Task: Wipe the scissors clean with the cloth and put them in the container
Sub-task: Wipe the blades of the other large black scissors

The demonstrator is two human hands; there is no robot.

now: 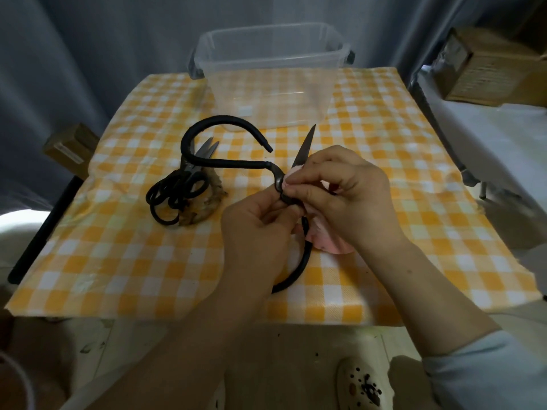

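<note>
Toward the far edge of the worktop (384,316), a clear plastic container (272,61), lidless, with dark latches at both ends. Nothing visible inside, only the yellow checked tablecloth (118,261) showing through the walls and a small white patch low on the near side. Left of centre, a heap of smaller scissors (180,190), black handles tangled, blades pointing away, lying on a crumpled brownish rag (207,210). Nearer, the large scissors (236,164), outside the container and raised over the tablecloth: blades open, one looped black handle arching up to the left, the other curving down under the palm. Left hand (257,229) with fingers curled round the handle just below the pivot. Right hand (340,190) with thumb and fingertips pinching the pink cloth (328,244) against the metal at the pivot, the rest of the cloth bunched beneath the palm. Both forearms reaching in from the near edge, a pale sleeve (473,365) pushed up the right one.
</note>
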